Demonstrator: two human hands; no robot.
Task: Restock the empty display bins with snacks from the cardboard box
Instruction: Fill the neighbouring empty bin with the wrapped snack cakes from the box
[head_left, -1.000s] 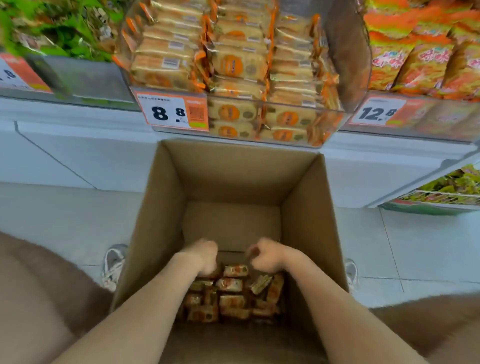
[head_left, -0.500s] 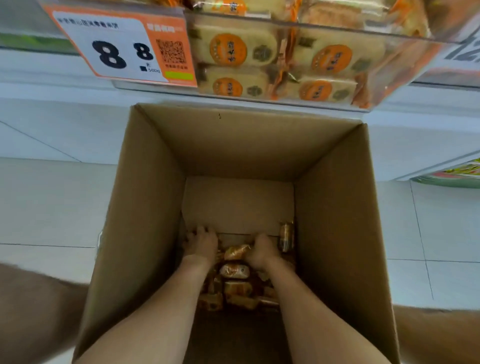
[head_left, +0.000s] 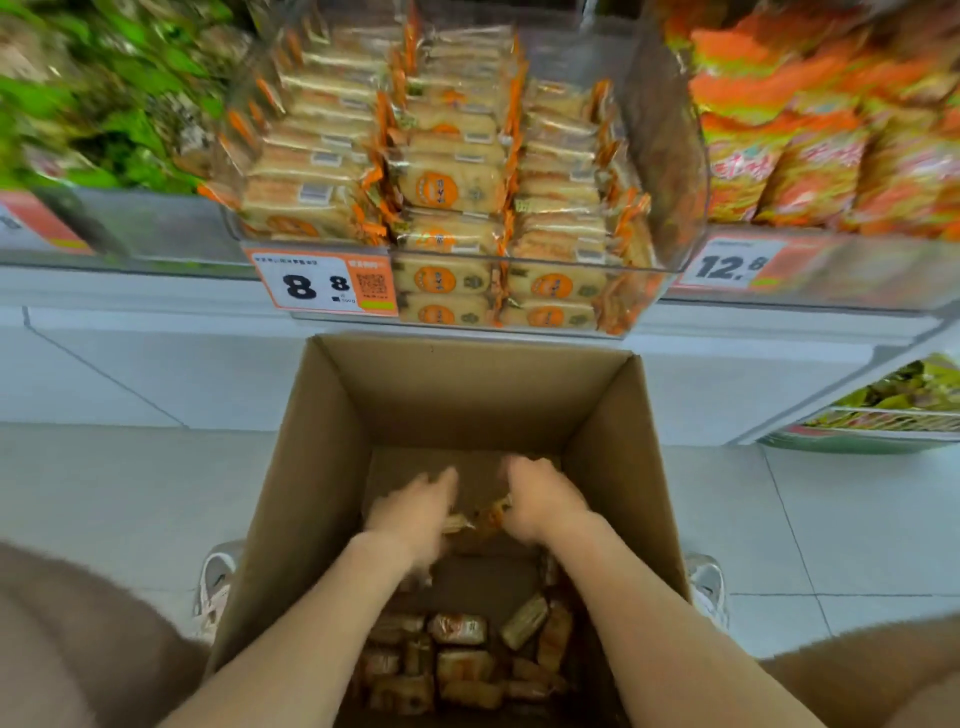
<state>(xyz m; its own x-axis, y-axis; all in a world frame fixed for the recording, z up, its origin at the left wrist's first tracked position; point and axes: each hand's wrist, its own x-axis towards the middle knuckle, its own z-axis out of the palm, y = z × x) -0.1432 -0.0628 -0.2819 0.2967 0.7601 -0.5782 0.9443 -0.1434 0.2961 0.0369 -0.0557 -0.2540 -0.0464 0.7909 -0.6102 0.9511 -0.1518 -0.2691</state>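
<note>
A clear plastic display bin (head_left: 670, 156) juts out from the white shelf (head_left: 130, 291) right above the far edge of the cardboard box (head_left: 311, 493). It is packed with flat, pale cakes (head_left: 447, 187) in see-through wrappers with orange ends. An orange and white price tag (head_left: 322, 283) reading 8.8 hangs on its front left corner. To its left lie blurred green packs (head_left: 104, 104). To its right stand crinkly orange bags (head_left: 805, 156) behind a second tag (head_left: 732, 265). The box stands open on the pale tiled floor (head_left: 104, 493), with a white shoe (head_left: 215, 587) against its left wall and another against its right.

Both forearms reach down inside the box between its tall walls. The right hand (head_left: 540, 504) has its fingers curled downward, and its grip closes on a small orange-wrapped packet (head_left: 491, 514) that pokes out at the thumb side. The left hand (head_left: 415, 514) is smeared by motion. Its fingers point toward the far wall and a packet edge shows just beside it, but I cannot tell whether its grip is closed on anything.

The rest of the snacks (head_left: 457, 629) lie loose on the box bottom toward its near edge. They are small, shiny, oblong packets in brown and orange, jumbled at different angles. The box is plain brown corrugated board with smooth, dull inner walls.
</note>
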